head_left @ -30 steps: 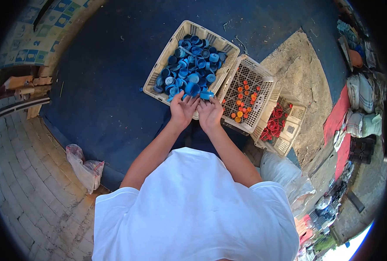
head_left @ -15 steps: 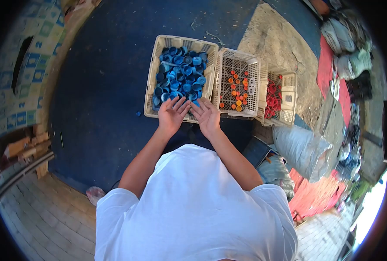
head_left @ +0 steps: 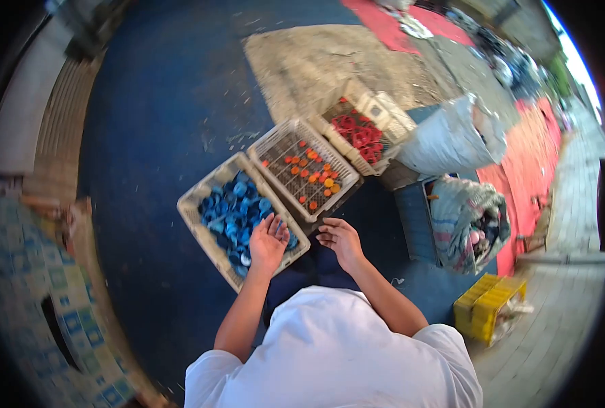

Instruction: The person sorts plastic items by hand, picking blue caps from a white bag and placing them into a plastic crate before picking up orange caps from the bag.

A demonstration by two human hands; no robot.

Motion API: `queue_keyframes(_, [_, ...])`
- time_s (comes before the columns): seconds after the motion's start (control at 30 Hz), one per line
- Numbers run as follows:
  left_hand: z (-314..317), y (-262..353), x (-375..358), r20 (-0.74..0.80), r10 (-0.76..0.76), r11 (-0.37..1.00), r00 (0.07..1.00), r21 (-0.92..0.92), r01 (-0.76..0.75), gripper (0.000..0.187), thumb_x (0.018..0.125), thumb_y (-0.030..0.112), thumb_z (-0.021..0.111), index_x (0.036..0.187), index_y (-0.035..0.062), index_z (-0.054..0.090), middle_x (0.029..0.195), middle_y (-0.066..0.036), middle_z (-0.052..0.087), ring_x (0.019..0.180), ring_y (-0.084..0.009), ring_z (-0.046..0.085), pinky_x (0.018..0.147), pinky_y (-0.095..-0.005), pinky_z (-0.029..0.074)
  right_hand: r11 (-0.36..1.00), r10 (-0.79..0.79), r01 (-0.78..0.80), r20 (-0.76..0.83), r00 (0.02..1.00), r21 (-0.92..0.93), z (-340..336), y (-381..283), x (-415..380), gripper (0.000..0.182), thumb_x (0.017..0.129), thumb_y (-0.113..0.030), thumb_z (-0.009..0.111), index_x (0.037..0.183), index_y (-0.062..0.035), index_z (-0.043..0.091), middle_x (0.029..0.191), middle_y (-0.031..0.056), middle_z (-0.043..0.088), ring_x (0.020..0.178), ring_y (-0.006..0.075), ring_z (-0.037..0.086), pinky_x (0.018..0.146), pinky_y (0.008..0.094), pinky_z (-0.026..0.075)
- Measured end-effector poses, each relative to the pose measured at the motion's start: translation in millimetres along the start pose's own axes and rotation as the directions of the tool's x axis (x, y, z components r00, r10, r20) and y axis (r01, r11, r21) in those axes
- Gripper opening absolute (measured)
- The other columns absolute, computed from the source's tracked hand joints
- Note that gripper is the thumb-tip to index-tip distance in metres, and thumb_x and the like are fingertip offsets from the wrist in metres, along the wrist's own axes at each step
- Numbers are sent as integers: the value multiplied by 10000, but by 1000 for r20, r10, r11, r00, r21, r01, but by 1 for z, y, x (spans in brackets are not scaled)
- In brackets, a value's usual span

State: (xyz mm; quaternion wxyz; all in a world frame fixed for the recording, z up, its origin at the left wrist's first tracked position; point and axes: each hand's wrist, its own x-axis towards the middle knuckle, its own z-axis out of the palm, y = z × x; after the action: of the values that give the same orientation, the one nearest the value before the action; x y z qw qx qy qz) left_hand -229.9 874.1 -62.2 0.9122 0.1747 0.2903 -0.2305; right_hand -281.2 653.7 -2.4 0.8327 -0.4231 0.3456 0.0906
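Note:
My left hand (head_left: 268, 245) is palm up over the near right part of a cream crate (head_left: 198, 234) of blue bottle caps (head_left: 229, 207). Its fingers are spread and nothing lies in the palm. To the right, my right hand (head_left: 342, 241) hangs in the air beside that crate, fingers loosely bent and apart, holding nothing visible. Close beyond it stands a second cream crate (head_left: 273, 182) with orange and yellow caps (head_left: 313, 175) scattered on its grid bottom. A third crate (head_left: 347, 144) contains red caps and rings (head_left: 360, 136).
A white sack (head_left: 445, 139) lies right of the crates. Nearer stands a blue crate (head_left: 418, 224) beside a stuffed woven sack (head_left: 469, 221). A yellow crate (head_left: 486, 306) is at the lower right. Blue sheeting (head_left: 153, 136) and a tan mat (head_left: 316, 58) cover the ground.
The view has swung to the right, bringing the blue crate and yellow crate into sight. My hands have moved apart, and the right one has left the blue-cap crate with its fingers more bent.

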Motion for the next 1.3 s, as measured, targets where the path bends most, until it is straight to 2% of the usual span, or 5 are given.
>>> queue_keyframes(0.3, [92,-64,56,155,-297,945,942,187,267,289,999,256,572,1205,87,685,1059,-54,746,969,-232,688,934,-416,512,910,-234,352,-430,872,217,-111,-75,-28,283,987,-43,525,1265,-55,575,979,92,709,830,191,710,776,324,566])
queue_keyframes(0.43, [115,-115,77,101,-371,908,923,248,337,284,988,268,588,1196,100,686,1024,-29,725,948,-208,670,904,-401,504,842,-273,456,-500,822,290,-161,-94,-17,279,1097,-207,473,1306,-41,557,884,79,698,765,182,703,740,322,566])
queue_keyframes(0.57, [139,-184,106,-25,-447,861,894,259,438,292,969,303,598,1149,87,673,1039,-36,712,947,-217,648,916,-412,489,826,-311,470,-444,840,311,-230,-123,-15,380,1096,-349,486,1266,-23,582,691,37,630,663,163,679,674,318,563])
queue_keyframes(0.87, [245,-346,154,-29,-558,776,829,337,534,336,960,332,580,1166,85,675,1058,-47,718,967,-230,661,921,-422,486,877,-217,437,-649,729,198,-392,-190,-21,262,986,-110,583,1239,-48,600,1016,77,708,781,157,714,709,286,553])
queue_keyframes(1.3, [353,-459,249,-82,-621,711,779,358,605,291,976,299,571,1151,90,672,1017,-45,709,947,-223,654,901,-413,504,887,-232,444,-709,666,126,-479,-281,38,223,982,-193,613,1148,-51,660,973,66,721,821,149,696,733,281,534])
